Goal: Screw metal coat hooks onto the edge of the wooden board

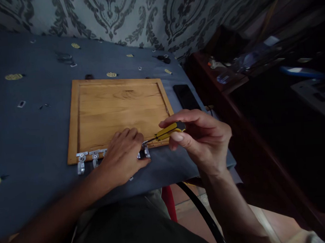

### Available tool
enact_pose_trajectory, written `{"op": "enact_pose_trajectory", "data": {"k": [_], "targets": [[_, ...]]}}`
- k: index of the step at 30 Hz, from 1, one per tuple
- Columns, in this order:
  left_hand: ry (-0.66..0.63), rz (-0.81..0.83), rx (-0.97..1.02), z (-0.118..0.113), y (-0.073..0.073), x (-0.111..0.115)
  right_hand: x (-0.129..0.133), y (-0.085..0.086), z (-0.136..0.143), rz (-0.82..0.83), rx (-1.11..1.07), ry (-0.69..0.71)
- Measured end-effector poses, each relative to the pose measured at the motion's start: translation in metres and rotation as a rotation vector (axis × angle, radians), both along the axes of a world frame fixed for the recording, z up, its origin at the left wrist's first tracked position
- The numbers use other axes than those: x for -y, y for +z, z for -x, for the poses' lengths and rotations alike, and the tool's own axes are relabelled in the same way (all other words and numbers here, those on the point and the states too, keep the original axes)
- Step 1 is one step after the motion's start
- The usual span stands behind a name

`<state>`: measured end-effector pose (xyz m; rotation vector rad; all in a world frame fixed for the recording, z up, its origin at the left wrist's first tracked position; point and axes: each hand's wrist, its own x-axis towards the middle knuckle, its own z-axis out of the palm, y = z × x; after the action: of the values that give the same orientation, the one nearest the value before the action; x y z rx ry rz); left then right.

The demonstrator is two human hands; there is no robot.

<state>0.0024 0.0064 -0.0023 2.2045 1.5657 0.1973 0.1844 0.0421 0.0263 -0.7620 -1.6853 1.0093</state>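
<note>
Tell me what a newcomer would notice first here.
The yellow-and-black screwdriver in the right hand stands out first, its tip at a metal hinge beside the left hand. Next comes the pale wooden panel lying on the dark blue tablecloth, with more hinges along its near edge, towards the left.

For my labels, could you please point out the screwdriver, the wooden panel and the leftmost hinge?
Screwdriver (166,131): head view, on the yellow handle.
Wooden panel (123,111): head view, on its flat middle.
Leftmost hinge (81,162): head view, on its middle.
</note>
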Motion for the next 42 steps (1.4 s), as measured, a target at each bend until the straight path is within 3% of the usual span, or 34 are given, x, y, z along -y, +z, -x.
{"op": "enact_pose_trajectory", "data": {"k": [4,12,18,24,36,42], "targets": [[0.004,0.025,0.018,0.000,0.001,-0.001,-0.002,0.000,0.003,-0.002,-0.058,-0.013],[0.003,0.033,0.012,0.001,0.003,-0.001,0.000,0.002,-0.003,0.002,0.028,0.106],[0.010,0.015,0.048,0.000,0.001,-0.001,0.000,0.000,0.002,-0.002,-0.049,0.016],[0.006,0.007,0.027,0.001,0.001,0.000,0.002,0.003,-0.001,0.007,0.048,0.057],[0.000,0.016,0.006,0.000,0.000,0.000,0.011,-0.002,0.003,-0.095,-0.112,-0.140],[0.003,0.008,0.023,0.001,-0.001,0.000,0.015,-0.002,-0.001,-0.095,-0.047,-0.162]]}}
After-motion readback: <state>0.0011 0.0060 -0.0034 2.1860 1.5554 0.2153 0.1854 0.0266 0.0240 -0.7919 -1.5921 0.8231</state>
